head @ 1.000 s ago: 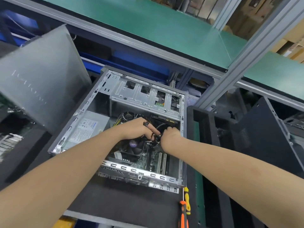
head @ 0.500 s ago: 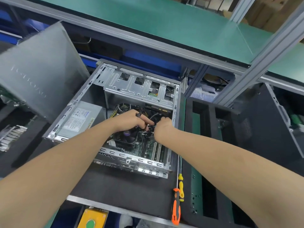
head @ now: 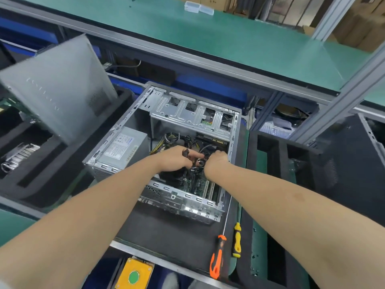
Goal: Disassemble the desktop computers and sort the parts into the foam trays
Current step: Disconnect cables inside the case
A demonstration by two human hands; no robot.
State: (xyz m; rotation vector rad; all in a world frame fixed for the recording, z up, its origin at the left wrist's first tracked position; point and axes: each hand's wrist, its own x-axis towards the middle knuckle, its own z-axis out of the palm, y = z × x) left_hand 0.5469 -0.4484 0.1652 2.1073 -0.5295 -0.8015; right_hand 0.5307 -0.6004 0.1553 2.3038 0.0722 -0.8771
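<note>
One case [head: 188, 118], side open, is lying on the mat [head: 166, 232] between two trays [head: 41, 184]. Your left hand [head: 175, 161] and right hand [head: 215, 166] are both curling tightly around its cables [head: 196, 165]. Two screwdrivers [head: 217, 257] are lying alongside.

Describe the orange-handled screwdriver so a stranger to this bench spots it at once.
Find the open computer case lying on a black mat. In front of its near right corner, by the mat's right edge, two screwdrivers lie side by side. The orange-handled screwdriver is the left one, nearer the person; the yellow-handled screwdriver lies to its right.
</note>
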